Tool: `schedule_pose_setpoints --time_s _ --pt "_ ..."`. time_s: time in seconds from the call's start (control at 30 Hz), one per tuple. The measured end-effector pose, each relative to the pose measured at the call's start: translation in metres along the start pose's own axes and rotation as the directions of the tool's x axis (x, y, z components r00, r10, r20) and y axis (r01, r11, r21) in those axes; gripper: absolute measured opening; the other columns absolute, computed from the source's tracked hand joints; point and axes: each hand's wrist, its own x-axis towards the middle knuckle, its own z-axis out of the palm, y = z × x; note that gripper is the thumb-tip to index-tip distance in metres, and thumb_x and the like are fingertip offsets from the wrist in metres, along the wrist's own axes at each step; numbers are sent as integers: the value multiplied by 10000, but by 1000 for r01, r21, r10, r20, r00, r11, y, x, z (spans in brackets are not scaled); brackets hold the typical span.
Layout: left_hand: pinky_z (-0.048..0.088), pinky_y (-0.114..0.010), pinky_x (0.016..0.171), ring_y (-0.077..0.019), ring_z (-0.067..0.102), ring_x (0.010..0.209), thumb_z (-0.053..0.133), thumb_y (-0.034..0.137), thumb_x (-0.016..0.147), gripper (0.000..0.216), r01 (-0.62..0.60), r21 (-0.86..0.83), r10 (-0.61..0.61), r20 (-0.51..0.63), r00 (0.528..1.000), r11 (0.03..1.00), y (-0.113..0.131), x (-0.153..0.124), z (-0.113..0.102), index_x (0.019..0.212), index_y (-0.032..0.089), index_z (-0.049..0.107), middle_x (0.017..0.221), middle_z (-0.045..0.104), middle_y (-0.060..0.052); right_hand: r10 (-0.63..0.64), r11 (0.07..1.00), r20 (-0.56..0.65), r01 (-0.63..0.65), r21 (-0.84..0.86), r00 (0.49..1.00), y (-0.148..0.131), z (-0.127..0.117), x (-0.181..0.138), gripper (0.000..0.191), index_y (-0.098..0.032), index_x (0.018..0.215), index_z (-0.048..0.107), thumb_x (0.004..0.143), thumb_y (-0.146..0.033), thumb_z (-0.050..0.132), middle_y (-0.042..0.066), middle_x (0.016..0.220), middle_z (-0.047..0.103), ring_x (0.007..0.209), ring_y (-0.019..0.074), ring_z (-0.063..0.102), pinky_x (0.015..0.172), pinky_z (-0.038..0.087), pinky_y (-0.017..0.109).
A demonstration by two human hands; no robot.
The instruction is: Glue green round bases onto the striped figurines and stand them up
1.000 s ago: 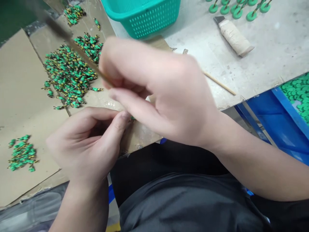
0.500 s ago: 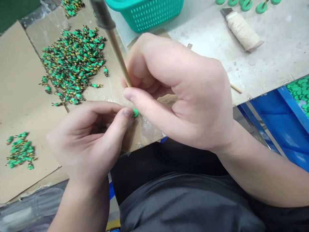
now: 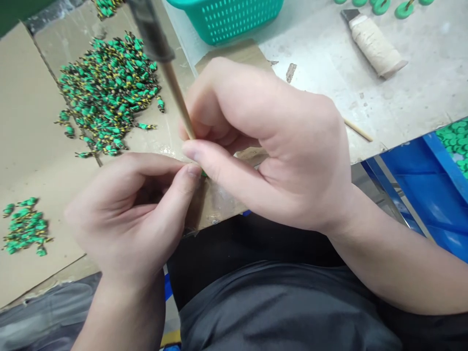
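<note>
Cardboard sheet spreading across the workbench, teal basket sitting beyond it, blue tray right of it holding green discs, right hand pinching a wooden stick, left hand pinching a small green piece.

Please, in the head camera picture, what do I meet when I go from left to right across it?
Small pile of green-and-yellow pieces, larger pile of green-and-yellow pieces, left hand, right hand, tape-wrapped knife, blue tray, green discs
</note>
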Motion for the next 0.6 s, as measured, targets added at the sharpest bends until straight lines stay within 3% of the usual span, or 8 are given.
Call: schedule_pose_setpoints --time_s 0.23,0.33,0.5,0.6 --pt "510 -345 693 -157 694 717 911 350 990 115 3 -5 -3 -16 1000 1000 -1 -1 -2 916 271 871 839 816 4 50 965 99 -23 -262 994 -12 0 8 274 -287 954 620 1114 -97 735 -83 1011 756 1004 123 789 957 675 234" --pt "510 -329 701 -153 705 736 909 330 996 99 -21 -11 21 -8 1000 1000 -2 -1 -3 927 268 875 854 831 5 -22 974 139 52 -220 990 -8 -2 3 236 -304 1038 659 1081 -78 712 -73 1083 782 1033 142 792 936 679 234" --pt "492 -277 710 -112 689 755 919 252 950 61 -31 -33 31 3 1000 999 -4 -2 -5 917 248 867 857 828 28 -84 987 126 100 -128 988 2 0 -4 292 -310 1187 704 1153 -69 543 -67 1204 791 1177 129 810 984 667 202" --pt "484 -241 696 -82 670 736 929 240 950 73 -52 -33 52 13 999 998 -3 -1 -4 914 236 866 841 816 45 -86 986 120 102 -130 989 3 3 -1 231 -269 1207 688 1167 -89 549 -87 1138 759 1149 80 788 984 617 143"
